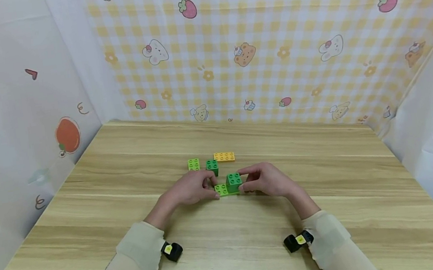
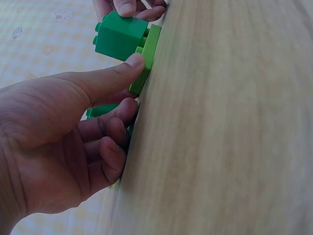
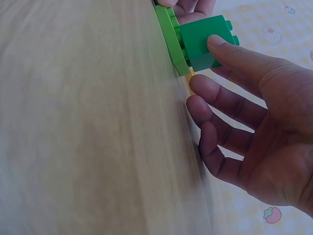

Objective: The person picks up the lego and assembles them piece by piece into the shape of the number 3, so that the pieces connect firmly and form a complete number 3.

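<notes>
A light green building-block plate [image 1: 221, 190] lies flat on the wooden table, its left end pinched by my left hand [image 1: 191, 189]. The left thumb presses its near side; the fingers behind are partly hidden. My right hand [image 1: 269, 180] pinches a green block [image 1: 234, 180] between thumb and fingers, over the plate's right part. In the right wrist view this green block [image 3: 199, 41] sits slightly tilted, right at the studs of the plate [image 3: 172, 41]. Some studs show between the two in the left wrist view.
Just behind the left hand stand another green block [image 1: 212, 167] and a second light green plate [image 1: 193, 164]. A yellow plate [image 1: 224, 156] lies farther back. The wooden table [image 1: 232, 251] ends at a patterned cloth [image 1: 226, 83] behind.
</notes>
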Demonstrator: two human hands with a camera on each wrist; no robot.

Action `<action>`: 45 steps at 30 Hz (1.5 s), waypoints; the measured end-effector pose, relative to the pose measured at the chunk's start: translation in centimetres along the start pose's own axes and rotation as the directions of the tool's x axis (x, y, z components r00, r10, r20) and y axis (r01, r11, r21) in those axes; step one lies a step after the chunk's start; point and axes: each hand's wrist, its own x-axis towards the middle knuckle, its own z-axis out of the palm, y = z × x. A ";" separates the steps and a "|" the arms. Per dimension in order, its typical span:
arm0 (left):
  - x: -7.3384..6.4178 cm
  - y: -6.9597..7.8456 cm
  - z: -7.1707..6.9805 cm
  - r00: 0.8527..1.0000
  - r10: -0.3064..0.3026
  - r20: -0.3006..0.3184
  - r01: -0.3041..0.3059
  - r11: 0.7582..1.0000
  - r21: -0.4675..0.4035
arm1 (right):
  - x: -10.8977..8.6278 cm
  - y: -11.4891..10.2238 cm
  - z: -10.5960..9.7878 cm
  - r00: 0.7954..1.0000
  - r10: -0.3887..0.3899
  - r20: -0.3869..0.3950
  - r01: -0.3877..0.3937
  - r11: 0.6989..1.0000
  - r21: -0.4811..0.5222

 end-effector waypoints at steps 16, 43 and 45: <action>0.0 -0.1 0.0 1.000 0.008 0.000 -0.008 1.000 -0.008 | 0.1 -0.5 0.0 1.000 -0.003 0.017 0.003 1.000 -0.020; 0.1 0.0 -0.2 1.000 -0.002 0.007 0.003 1.000 -0.013 | 0.1 -1.2 0.2 1.000 0.012 0.017 -0.011 0.996 -0.088; 0.1 0.0 -0.2 1.000 0.001 0.005 -0.001 1.000 -0.016 | 0.1 -1.2 0.2 1.000 0.011 0.012 -0.010 0.994 -0.107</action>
